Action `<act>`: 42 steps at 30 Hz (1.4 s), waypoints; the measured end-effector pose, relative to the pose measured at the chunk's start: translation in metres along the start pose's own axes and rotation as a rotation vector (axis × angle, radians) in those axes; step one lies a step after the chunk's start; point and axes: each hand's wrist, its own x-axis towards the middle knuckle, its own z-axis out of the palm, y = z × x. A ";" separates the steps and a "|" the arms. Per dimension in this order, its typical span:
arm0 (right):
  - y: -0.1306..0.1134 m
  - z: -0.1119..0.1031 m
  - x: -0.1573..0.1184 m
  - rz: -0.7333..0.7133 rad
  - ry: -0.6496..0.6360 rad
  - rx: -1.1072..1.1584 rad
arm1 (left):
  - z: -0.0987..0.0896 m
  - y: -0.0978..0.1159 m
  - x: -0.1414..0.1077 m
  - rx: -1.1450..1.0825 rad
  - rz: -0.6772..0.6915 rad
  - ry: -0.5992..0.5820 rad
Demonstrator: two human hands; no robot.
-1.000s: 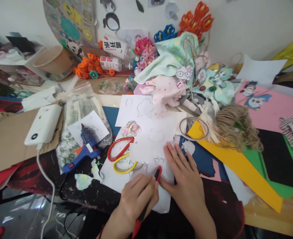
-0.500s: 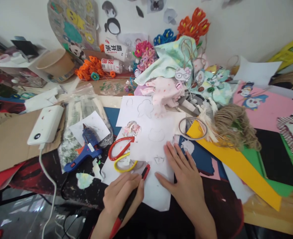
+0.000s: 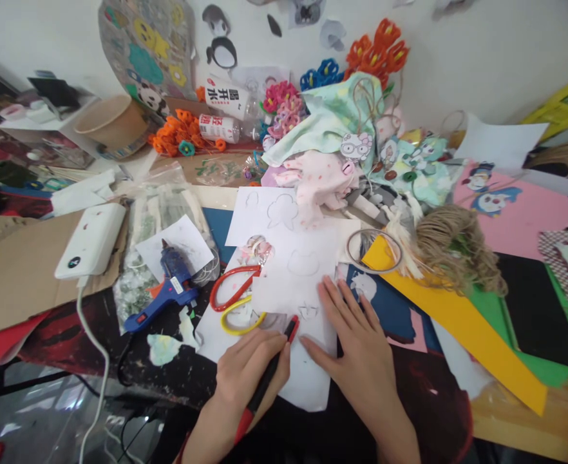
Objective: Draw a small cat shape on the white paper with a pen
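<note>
My left hand (image 3: 252,370) is closed round a black pen with red ends (image 3: 263,381), its tip near a small pencil drawing on white paper (image 3: 288,293). Fingers spread, my right hand (image 3: 356,348) lies flat on the paper's right side. Faint outlines, among them a cloud-like shape, show higher on the sheets. Scissors with one red and one yellow handle (image 3: 234,289) lie just left of the paper, their blades hidden under it.
A blue glue gun (image 3: 170,283) and a white power bank with a cable (image 3: 91,240) lie left. Right are a metal ring (image 3: 373,251), a yellow strip (image 3: 467,328), twine (image 3: 458,248) and a black tablet-like slab (image 3: 542,312). Fabric pieces (image 3: 325,177) pile up behind.
My left hand and the pen have moved a little right and up, bringing the tip closer to the small drawing. My right hand stays flat in place.
</note>
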 end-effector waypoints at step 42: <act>-0.046 -0.039 -0.040 0.290 0.373 0.298 | -0.010 0.024 -0.039 -0.271 0.111 -0.194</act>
